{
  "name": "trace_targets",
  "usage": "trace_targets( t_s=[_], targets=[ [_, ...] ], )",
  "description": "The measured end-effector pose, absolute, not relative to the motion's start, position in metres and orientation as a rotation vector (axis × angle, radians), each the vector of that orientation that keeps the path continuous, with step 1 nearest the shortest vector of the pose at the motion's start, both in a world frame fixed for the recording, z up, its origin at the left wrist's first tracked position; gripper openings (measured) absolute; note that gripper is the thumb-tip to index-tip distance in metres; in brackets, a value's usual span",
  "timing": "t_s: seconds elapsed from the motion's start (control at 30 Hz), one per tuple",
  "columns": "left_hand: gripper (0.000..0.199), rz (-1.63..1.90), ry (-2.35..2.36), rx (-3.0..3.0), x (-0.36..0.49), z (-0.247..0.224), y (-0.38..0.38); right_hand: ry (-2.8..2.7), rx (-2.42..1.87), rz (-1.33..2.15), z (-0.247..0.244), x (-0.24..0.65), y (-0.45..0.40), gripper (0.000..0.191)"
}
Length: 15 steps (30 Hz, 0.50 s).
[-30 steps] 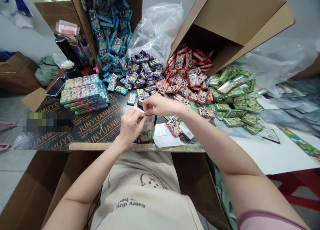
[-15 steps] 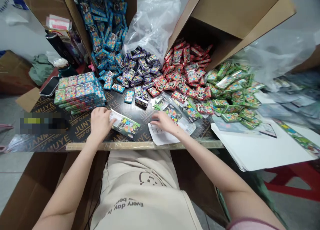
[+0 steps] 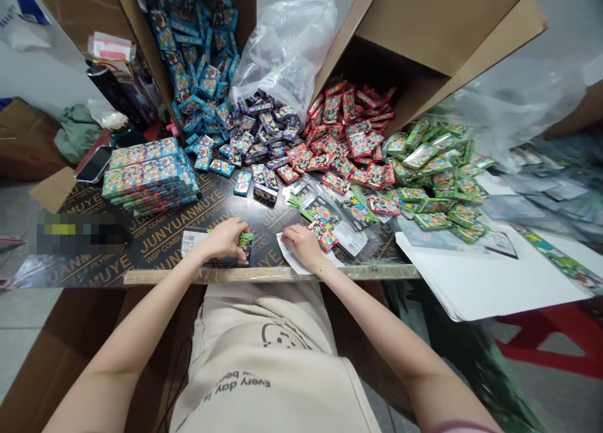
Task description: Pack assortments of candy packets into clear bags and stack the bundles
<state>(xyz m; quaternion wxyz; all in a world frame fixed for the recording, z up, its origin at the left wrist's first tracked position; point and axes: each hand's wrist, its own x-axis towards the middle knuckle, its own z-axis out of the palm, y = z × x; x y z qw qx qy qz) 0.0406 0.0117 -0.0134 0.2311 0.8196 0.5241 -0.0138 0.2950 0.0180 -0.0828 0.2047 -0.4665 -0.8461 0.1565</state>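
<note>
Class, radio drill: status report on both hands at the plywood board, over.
Left hand on green printed packet at near edge of black plywood board. Right hand on white paper slip, beside red packet. Nothing lying over either hand.

"JUNYUANMUYE" is printed repeatedly in gold on the dark plywood tabletop [image 3: 181,214], lower left of the frame, with "WBP COMBI CORE F-F PLYWOOD" beneath it. "Every day" is read upside down on the beige garment [image 3: 238,381], bottom centre. The foil packet's [image 3: 245,247] lettering cannot be read.
</note>
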Motion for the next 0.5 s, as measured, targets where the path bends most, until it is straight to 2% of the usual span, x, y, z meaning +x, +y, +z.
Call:
trace_targets(
  t_s=[0.1, 0.2, 0.27, 0.4, 0.5],
  targets=[
    [0.026, 0.339, 1.504, 2.118, 0.035, 0.006, 0.008, -2.321, -1.343, 0.422, -0.085, 0.296, 0.018, 0.018],
    [0.037, 0.942, 1.527, 1.998, 0.028, 0.030, 0.002, -2.262, -1.363, 0.482, -0.082, 0.297, 0.021, 0.019],
    [0.038, 1.216, 1.474, 1.920, 0.026, 0.039, -0.003, -2.162, -1.312, 0.582, -0.074, 0.295, 0.024, 0.021],
    [0.023, 1.341, 1.345, 1.789, 0.036, 0.032, -0.010, -1.857, -1.028, 0.793, -0.035, 0.277, 0.025, 0.046],
    [0.022, 1.342, 1.265, 1.785, 0.050, 0.021, -0.013, -1.676, -0.824, 0.895, -0.003, 0.256, 0.019, 0.048]
  ],
)
